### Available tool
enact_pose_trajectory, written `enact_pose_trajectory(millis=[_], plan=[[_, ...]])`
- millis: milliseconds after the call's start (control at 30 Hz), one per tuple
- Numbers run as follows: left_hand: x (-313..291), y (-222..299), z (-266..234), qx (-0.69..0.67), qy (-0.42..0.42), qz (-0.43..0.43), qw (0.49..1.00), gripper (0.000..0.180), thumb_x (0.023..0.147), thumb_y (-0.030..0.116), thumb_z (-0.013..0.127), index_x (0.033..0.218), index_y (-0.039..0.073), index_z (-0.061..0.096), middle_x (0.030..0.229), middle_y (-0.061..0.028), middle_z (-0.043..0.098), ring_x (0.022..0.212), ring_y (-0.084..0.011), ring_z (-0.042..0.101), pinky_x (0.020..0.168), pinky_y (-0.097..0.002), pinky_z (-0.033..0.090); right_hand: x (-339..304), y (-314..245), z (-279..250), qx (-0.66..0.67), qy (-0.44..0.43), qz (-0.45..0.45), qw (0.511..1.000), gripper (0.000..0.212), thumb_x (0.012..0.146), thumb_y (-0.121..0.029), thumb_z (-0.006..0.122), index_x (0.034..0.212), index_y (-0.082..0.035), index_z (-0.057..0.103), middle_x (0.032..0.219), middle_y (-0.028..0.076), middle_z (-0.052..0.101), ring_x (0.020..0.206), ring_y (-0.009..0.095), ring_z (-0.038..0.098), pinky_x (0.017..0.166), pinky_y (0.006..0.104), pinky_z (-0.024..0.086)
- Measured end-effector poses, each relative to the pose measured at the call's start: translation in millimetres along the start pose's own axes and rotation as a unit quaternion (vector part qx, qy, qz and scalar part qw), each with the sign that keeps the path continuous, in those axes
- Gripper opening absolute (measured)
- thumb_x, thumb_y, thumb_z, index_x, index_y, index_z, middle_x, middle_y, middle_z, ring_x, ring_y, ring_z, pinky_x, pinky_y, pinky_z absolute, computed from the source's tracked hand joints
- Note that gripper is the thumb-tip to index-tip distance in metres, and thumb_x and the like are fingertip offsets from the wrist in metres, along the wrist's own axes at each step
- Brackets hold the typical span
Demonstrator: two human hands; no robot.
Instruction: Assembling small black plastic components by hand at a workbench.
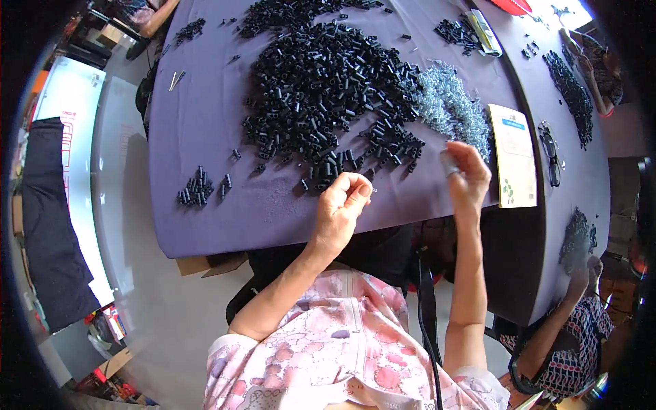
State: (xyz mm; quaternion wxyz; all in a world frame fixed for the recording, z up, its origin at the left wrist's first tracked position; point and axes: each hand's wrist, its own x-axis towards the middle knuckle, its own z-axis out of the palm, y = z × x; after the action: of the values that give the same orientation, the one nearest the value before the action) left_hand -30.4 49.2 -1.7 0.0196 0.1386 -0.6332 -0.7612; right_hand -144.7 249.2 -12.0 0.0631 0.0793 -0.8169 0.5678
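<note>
My left hand is closed in a pinch above the table's near edge. A tiny pale bit shows at its fingertips, too small to name. My right hand is raised in front of the heap of small clear parts, its fingers curled together. A greyish cover or piece shows at one of its fingertips; whether the fingers hold anything is not plain. Beyond my hands spreads a large heap of short black tubes. A smaller group of black tubes lies to the left.
A purple cloth covers the table. At the right are a yellow booklet, eyeglasses and a yellow-white packet. Other people's hands work over black piles on the adjoining table. A black cloth hangs far left.
</note>
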Motion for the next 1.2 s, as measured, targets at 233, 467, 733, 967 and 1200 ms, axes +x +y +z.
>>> enact_pose_trajectory(millis=[233, 467, 733, 967, 1200], plan=[[-3, 8, -8, -0.110, 0.006, -0.097, 0.989, 0.012, 0.094, 0.020, 0.054, 0.091, 0.008, 0.056, 0.071, 0.0036, 0.051, 0.047, 0.0007, 0.034, 0.039, -0.0158, 0.024, -20, -67, 11, -0.160, -0.084, -0.179, 0.967, 0.035, 0.070, 0.008, 0.068, 0.101, -0.006, 0.065, 0.101, 0.009, 0.060, 0.093, 0.022, 0.059, 0.074, 0.0304, 0.048], [-7, 5, -14, -0.135, -0.019, -0.117, 0.984, 0.010, 0.095, 0.018, 0.053, 0.094, 0.009, 0.056, 0.071, 0.0036, 0.054, 0.046, 0.0003, 0.036, 0.039, -0.0160, 0.027, -62, -64, 55, 0.052, -0.228, -0.069, 0.970, 0.040, 0.064, 0.018, 0.050, 0.098, -0.001, 0.059, 0.090, 0.012, 0.062, 0.083, 0.025, 0.065, 0.072, 0.0298, 0.051], [-14, 10, -24, -0.121, -0.064, -0.040, 0.990, 0.014, 0.091, 0.005, 0.055, 0.105, 0.004, 0.054, 0.078, -0.0002, 0.057, 0.054, -0.0024, 0.044, 0.046, -0.0173, 0.037, -65, -59, 54, 0.230, -0.222, 0.120, 0.940, 0.029, 0.080, 0.017, 0.042, 0.100, 0.002, 0.056, 0.090, 0.005, 0.063, 0.084, 0.011, 0.061, 0.077, 0.0235, 0.048], [-20, 11, -28, -0.018, 0.011, -0.019, 1.000, 0.040, 0.079, 0.002, 0.071, 0.113, 0.002, 0.050, 0.088, -0.0060, 0.064, 0.066, -0.0066, 0.056, 0.058, -0.0202, 0.048, -72, -60, 57, 0.260, -0.240, 0.131, 0.926, 0.024, 0.084, 0.014, 0.045, 0.101, 0.001, 0.056, 0.090, 0.005, 0.064, 0.083, 0.010, 0.061, 0.074, 0.0227, 0.048], [-24, 17, -25, -0.026, 0.024, 0.006, 0.999, 0.026, 0.081, 0.001, 0.067, 0.106, 0.002, 0.060, 0.089, -0.0054, 0.066, 0.070, -0.0073, 0.058, 0.062, -0.0204, 0.049, -73, -65, 57, 0.248, -0.248, 0.075, 0.934, 0.021, 0.083, 0.013, 0.051, 0.100, 0.003, 0.057, 0.097, 0.006, 0.060, 0.089, 0.012, 0.060, 0.079, 0.0237, 0.048]])
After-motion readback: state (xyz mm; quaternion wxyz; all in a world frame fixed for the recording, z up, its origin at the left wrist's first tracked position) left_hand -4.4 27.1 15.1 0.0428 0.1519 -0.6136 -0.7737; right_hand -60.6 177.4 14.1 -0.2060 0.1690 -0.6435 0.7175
